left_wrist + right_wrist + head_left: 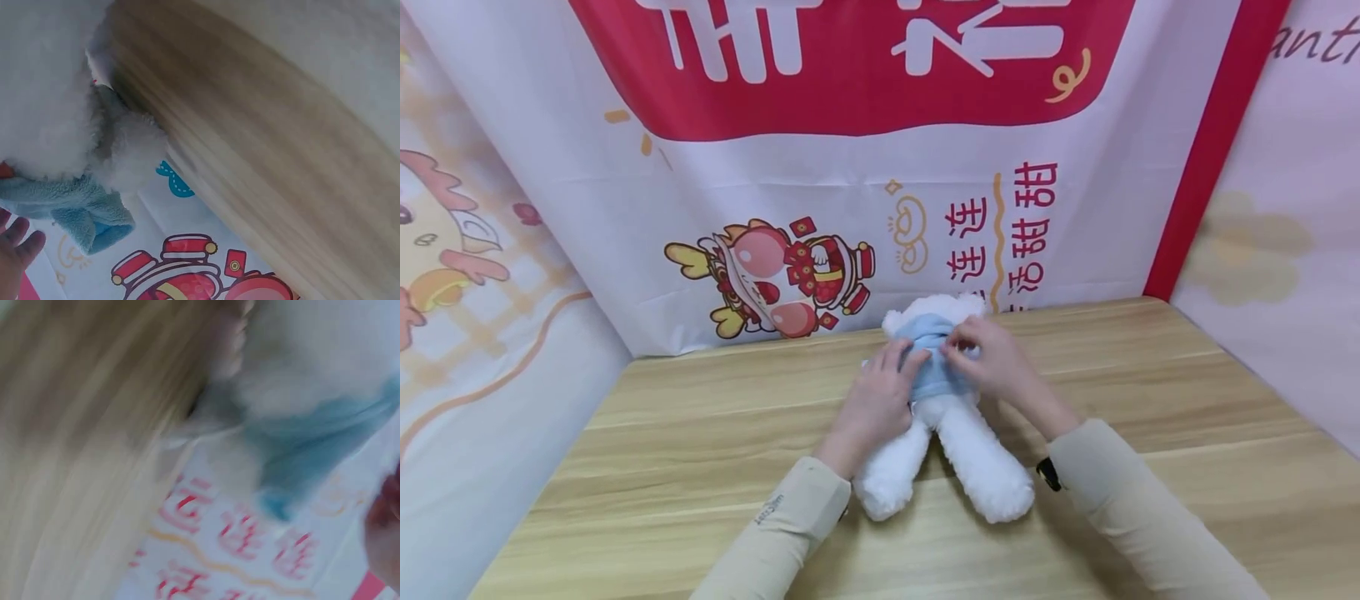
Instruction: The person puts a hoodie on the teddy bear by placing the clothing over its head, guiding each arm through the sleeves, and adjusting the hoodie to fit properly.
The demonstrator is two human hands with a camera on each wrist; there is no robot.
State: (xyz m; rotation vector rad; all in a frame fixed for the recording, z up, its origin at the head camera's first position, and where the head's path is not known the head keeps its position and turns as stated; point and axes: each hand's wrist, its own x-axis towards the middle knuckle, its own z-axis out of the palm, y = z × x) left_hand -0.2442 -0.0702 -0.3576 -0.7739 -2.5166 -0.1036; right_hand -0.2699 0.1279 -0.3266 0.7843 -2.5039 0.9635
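Observation:
A fluffy white plush toy is on the wooden table, its legs pointing toward me and its head at the wall side. It wears a light blue top, bunched into folds near the neck. At the top's left side my left hand pinches the cloth. My right hand pinches it at the upper right, close to the left fingertips. In the left wrist view, a loose part of the blue top hangs beside the fingers. The right wrist view is blurred, with the hand at its right edge.
Behind the table hangs a white and red printed banner with a cartoon dragon and red lettering. Printed cloths stand on the left and the right. A black band shows at the right cuff.

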